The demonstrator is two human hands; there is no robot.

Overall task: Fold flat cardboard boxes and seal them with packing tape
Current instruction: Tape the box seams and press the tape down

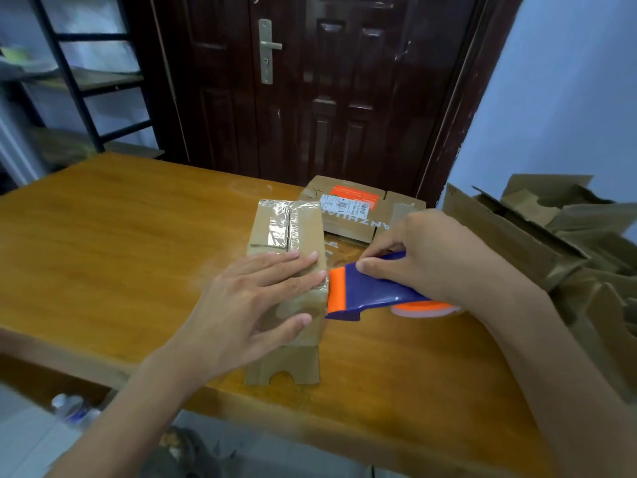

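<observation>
A small brown cardboard box (296, 229) lies on the wooden table (103, 243), its far half covered in clear tape. My left hand (255, 298) presses flat on the near part of the box top, fingers straight, thumb down its right side. My right hand (424, 257) grips a blue and orange tape dispenser (365, 291) whose orange edge sits against the box's right side. The tape roll (427, 309) shows under my right wrist. A cut-out flap (282, 367) sticks out at the near end of the box.
A flattened box with an orange label (358, 210) lies behind the small box. A large open carton (551, 243) full of cardboard pieces stands at the right table edge. A dark door (310, 81) is behind, a black shelf rack (79, 81) at left, a water bottle (70, 408) on the floor.
</observation>
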